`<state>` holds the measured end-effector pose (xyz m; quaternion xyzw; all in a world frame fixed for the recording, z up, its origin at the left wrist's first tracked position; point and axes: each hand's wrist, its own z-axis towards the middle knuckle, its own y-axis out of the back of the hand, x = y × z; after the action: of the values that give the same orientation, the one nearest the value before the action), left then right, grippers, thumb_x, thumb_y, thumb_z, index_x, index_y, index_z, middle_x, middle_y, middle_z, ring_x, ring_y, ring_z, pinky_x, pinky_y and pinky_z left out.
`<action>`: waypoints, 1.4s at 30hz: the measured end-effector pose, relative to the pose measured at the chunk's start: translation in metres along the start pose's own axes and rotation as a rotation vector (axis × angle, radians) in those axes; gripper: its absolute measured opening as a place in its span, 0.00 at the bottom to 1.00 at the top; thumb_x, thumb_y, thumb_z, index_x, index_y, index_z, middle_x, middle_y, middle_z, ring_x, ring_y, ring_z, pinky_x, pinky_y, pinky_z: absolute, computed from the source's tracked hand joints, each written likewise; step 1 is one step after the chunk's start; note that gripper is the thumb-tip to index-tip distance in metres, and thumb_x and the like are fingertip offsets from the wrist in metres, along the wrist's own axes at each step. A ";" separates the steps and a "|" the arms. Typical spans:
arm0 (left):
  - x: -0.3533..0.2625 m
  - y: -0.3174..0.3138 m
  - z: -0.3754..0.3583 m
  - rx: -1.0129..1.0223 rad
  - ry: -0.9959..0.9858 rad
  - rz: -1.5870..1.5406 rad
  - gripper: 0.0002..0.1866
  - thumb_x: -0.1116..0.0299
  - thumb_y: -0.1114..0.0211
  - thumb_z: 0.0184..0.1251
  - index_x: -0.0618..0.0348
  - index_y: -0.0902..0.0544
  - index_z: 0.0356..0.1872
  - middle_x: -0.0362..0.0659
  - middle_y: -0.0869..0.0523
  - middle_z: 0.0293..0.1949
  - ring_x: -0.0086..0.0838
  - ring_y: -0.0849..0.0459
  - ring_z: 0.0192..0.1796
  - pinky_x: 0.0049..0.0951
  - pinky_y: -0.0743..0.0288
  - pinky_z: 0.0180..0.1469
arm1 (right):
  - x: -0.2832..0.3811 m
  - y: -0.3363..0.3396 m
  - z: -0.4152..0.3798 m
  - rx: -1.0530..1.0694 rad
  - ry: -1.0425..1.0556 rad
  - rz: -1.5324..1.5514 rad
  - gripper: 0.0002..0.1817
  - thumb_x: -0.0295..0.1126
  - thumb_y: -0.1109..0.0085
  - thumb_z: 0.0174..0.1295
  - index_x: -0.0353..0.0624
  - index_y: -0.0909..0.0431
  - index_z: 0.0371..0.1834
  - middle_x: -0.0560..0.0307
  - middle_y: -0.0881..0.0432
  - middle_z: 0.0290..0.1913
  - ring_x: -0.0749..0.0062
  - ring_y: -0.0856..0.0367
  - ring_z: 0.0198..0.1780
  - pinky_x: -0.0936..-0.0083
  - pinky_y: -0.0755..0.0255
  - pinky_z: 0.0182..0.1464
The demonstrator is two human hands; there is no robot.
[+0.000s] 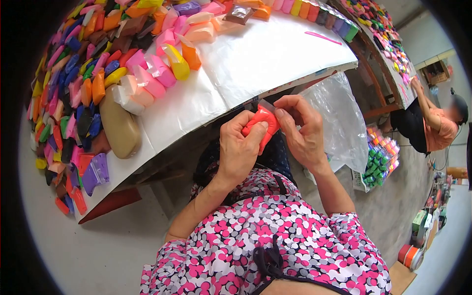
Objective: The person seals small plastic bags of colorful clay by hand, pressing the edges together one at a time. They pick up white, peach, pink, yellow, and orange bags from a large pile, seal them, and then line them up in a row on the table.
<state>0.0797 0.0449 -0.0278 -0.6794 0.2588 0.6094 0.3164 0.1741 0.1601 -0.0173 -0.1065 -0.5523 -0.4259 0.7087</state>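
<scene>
Head view. My left hand and right hand meet below the near edge of the white surface, over my lap. The fingers of both hands are closed on a small orange-red clay packet: the left thumb and fingers wrap its lower part, while the right fingers pinch its clear wrapper at the upper end. The packet is off the surface, between the two hands, tilted with its upper end toward the surface edge.

On the surface, to the left, lies a large heap of wrapped clay pieces in many colours, with a tan lump at its near side and purple pieces just beside the edge. A row of coloured blocks runs along the far side, and a pink stick lies apart on the bare sheet. A clear plastic bag hangs just beside my right hand. Another person sits well apart at a second table.
</scene>
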 end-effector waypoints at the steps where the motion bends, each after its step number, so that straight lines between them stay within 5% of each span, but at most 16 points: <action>1: 0.000 0.000 0.000 0.002 0.007 -0.007 0.09 0.70 0.40 0.66 0.65 0.19 0.30 0.33 0.25 0.18 0.12 0.30 0.21 0.20 0.37 0.22 | -0.001 0.000 -0.001 0.000 0.001 -0.002 0.04 0.20 0.44 0.65 0.33 0.24 0.41 0.55 0.20 0.30 0.78 0.22 0.28 0.79 0.28 0.30; 16: 0.004 -0.002 0.002 0.015 0.017 0.002 0.09 0.70 0.40 0.67 0.64 0.19 0.30 0.33 0.26 0.18 0.12 0.30 0.20 0.19 0.37 0.22 | -0.010 0.000 -0.006 -0.022 0.037 -0.014 0.03 0.19 0.44 0.65 0.34 0.25 0.40 0.57 0.21 0.28 0.80 0.25 0.26 0.80 0.30 0.29; 22: -0.002 -0.002 0.000 0.109 0.009 0.005 0.09 0.68 0.38 0.69 0.64 0.20 0.33 0.33 0.24 0.22 0.12 0.28 0.24 0.18 0.35 0.24 | -0.003 0.006 0.002 0.025 -0.169 0.072 0.06 0.25 0.43 0.67 0.32 0.22 0.36 0.61 0.21 0.26 0.84 0.26 0.28 0.80 0.32 0.28; 25: -0.002 -0.004 -0.001 0.148 0.000 -0.079 0.09 0.67 0.39 0.70 0.64 0.20 0.35 0.32 0.24 0.23 0.12 0.26 0.27 0.18 0.33 0.27 | -0.008 0.010 0.005 0.105 -0.103 0.055 0.08 0.28 0.41 0.66 0.32 0.21 0.34 0.60 0.21 0.25 0.83 0.27 0.26 0.78 0.33 0.27; 34: 0.001 0.011 0.018 0.239 -0.086 -0.037 0.14 0.65 0.40 0.74 0.67 0.17 0.33 0.32 0.21 0.25 0.11 0.30 0.29 0.17 0.34 0.31 | -0.005 0.002 0.007 0.068 0.268 -0.194 0.05 0.21 0.40 0.61 0.34 0.26 0.30 0.50 0.25 0.26 0.59 0.24 0.24 0.70 0.33 0.26; 42: -0.005 0.013 0.021 0.235 -0.163 0.011 0.13 0.68 0.40 0.73 0.68 0.17 0.32 0.32 0.21 0.24 0.11 0.29 0.28 0.18 0.33 0.30 | 0.003 0.008 0.009 0.103 0.147 -0.064 0.07 0.25 0.39 0.64 0.33 0.25 0.32 0.53 0.23 0.27 0.68 0.25 0.26 0.74 0.32 0.29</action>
<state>0.0560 0.0516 -0.0251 -0.5846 0.3055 0.6298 0.4102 0.1731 0.1690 -0.0087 -0.0207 -0.5232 -0.4258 0.7380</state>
